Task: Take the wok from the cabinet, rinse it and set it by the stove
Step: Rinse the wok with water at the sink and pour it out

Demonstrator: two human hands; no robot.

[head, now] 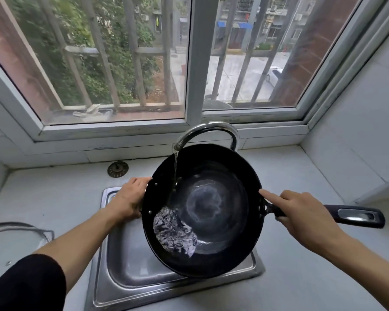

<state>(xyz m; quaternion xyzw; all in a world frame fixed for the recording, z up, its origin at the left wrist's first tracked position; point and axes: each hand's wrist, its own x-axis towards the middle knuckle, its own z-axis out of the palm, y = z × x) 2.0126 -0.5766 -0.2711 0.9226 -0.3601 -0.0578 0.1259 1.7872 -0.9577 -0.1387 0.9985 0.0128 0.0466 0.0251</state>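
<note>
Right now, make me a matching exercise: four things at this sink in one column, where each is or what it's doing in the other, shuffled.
1. wok
2. tap
3. left hand
4. right hand

A. on the wok's long handle
B. held tilted over the sink, water pooling inside
C. on the wok's rim
D. running water

Pairs: 1-B, 2-D, 3-C, 4-A

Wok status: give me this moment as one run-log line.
step: rinsing | wok: over sink, water pooling | faucet: running | left hand: on rim | right hand: on handle
</note>
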